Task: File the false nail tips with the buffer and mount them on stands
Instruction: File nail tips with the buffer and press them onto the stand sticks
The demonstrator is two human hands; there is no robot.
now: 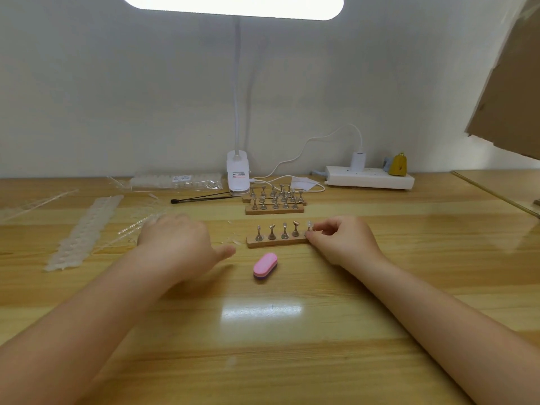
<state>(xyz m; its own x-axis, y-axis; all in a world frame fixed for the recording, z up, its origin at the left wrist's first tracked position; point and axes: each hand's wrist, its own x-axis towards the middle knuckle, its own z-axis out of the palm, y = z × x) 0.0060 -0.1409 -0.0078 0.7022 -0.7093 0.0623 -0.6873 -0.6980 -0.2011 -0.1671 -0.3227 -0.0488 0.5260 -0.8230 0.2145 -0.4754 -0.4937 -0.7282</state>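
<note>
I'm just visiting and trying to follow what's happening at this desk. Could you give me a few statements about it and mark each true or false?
1. The pink buffer lies on the table, in neither hand. True.
2. The right hand pinches a clear nail tip at the rightmost stand of the near wooden base. True.
3. All five stands on that base carry tips. False: only the rightmost does.
4. The left hand grips the buffer. False: it reaches toward clear plastic strips, blurred.
5. The desk lamp is off. False: it glows.

One pink buffer (265, 268), three wooden stand strips, the nearest (277, 241) bearing five metal stands, two hands
</note>
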